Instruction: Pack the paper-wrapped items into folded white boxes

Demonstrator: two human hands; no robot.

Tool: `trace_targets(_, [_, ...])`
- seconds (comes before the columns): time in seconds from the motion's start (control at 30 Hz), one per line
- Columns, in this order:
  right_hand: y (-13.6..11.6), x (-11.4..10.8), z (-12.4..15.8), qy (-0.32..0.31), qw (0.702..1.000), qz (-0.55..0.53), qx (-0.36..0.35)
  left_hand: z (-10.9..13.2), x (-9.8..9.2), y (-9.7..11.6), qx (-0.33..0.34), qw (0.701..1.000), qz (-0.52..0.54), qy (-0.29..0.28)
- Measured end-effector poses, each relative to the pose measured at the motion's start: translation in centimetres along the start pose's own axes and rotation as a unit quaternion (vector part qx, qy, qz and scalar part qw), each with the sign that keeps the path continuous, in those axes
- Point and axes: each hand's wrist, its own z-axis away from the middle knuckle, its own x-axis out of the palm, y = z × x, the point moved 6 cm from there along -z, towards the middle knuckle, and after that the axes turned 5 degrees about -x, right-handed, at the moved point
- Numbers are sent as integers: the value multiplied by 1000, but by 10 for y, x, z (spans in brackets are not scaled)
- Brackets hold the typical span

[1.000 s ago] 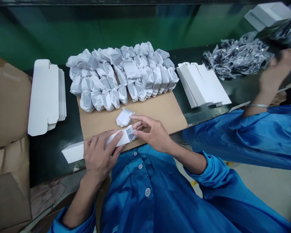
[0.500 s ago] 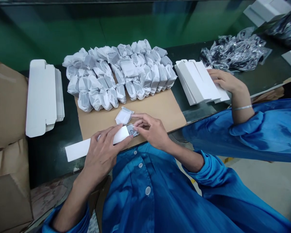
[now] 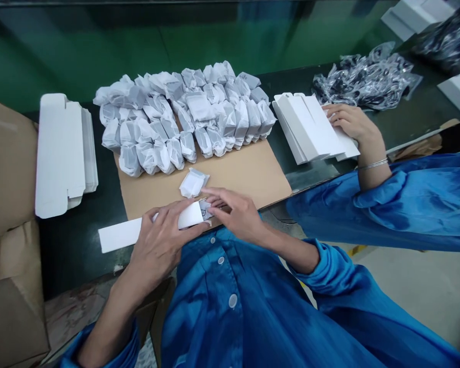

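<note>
My left hand is wrapped over a long, narrow white box, holding it near its right end. From that open right end sticks a printed plastic bag, its contents hidden. The fingers of my right hand are closed on the bag's outer end, right at the box mouth. Just beyond my right fingertips lies a single item wrapped in white film, on the brown cardboard sheet.
Many white-wrapped items sit in rows behind. Flat white cartons are stacked left, beside a brown cardboard box. At right, a co-worker's hand touches white boxes; clear bags with dark contents lie beyond.
Less of the plastic bag shows outside the box, and my right fingers are closer over it at the mouth. My left hand keeps its hold. The whole view has shifted slightly.
</note>
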Motion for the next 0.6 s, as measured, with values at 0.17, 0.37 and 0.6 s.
trace_targets(0.17, [3,12,2,-15,996,-80,32,0,0,0,1,1000,17,8])
trace_targets(0.37, [-14,15,2,-70,991,-109,35,5,-13,0,-48,988,-3,149])
trace_targets(0.6, [-39,22,-19,-128,988,-79,-18,14,-20,3,-36,962,-8,271])
